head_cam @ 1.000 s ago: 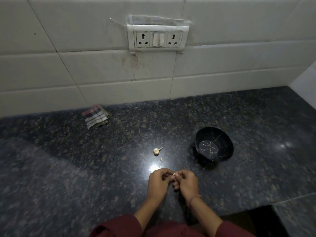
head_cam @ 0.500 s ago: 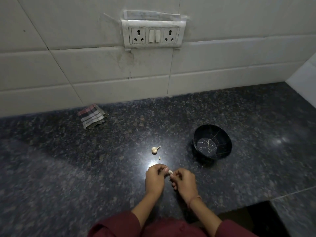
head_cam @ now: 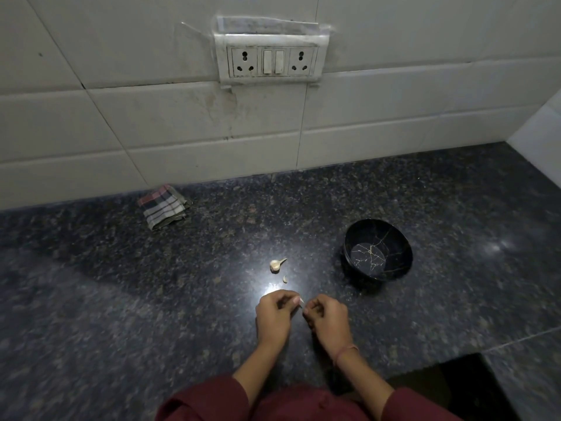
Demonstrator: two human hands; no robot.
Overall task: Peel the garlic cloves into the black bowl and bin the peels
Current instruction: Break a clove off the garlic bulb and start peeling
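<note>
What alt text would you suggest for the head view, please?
The left hand pinches a garlic clove over a granite counter, the right hand curled beside it. A loose clove lies beyond; a black bowl stands to the right.

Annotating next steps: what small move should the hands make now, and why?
Probably: right hand pulls skin off the garlic piece pinched by the left hand. The hands sit close together, mid-peel by the look; the black bowl looks empty.

Dim light, seemingly from above, white glare patch on the dark counter (head_cam: 182,299), blurred lower corners, bent edges.
</note>
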